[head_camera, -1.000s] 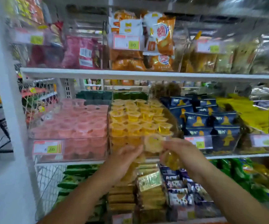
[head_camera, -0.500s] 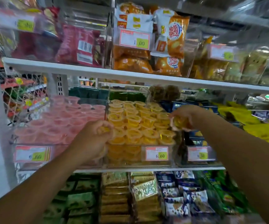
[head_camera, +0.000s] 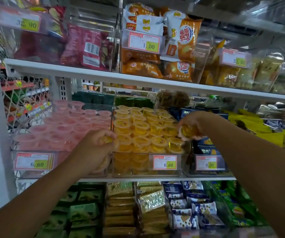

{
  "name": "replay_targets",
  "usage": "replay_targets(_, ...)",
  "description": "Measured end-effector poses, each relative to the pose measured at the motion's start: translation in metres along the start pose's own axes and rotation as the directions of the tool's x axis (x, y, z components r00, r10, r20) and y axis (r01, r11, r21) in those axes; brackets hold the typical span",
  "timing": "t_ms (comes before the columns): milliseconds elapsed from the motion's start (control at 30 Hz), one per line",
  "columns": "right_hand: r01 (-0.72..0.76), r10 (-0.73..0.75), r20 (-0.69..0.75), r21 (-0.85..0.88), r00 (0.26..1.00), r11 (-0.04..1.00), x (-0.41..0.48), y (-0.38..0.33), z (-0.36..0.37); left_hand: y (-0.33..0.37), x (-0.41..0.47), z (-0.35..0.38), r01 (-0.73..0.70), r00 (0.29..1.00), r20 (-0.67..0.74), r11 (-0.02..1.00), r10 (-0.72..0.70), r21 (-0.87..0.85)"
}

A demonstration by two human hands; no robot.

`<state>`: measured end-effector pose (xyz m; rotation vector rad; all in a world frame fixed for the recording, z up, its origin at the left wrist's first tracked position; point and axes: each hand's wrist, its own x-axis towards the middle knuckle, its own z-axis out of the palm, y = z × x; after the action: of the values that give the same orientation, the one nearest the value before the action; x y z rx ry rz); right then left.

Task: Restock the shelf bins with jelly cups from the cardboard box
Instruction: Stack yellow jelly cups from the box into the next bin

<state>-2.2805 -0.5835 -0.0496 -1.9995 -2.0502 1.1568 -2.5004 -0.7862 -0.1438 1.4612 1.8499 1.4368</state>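
At the bin (head_camera: 138, 172), left hand (head_camera: 93, 146) and right hand (head_camera: 194, 123) grip translucent yellow jelly cups (head_camera: 188, 132).

The left hand (head_camera: 93, 145) covers nearly all of its jelly cup (head_camera: 107, 140); only a yellow sliver shows. The right hand (head_camera: 194, 121) holds perhaps two yellow cups (head_camera: 187, 131), smeared together. Above and right of it, the bags (head_camera: 266, 71) blur; both forearms run off the frame.
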Motion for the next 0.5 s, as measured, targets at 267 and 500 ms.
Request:
replay_targets(267, 0.207, -0.187, -0.099, 0.272, 0.977, 0.94, -0.013, 0.008, -0.002, 0.006, -0.006, -0.008, 0.032, 0.999, -0.026, 0.999, -0.033, -0.015)
replay_targets(500, 0.585, -0.555, -0.19, 0.334, 0.81, 0.739, -0.047, -0.034, 0.085, 0.002, -0.019, -0.011, 0.065, 0.997, -0.038, 0.997, -0.067, -0.052)
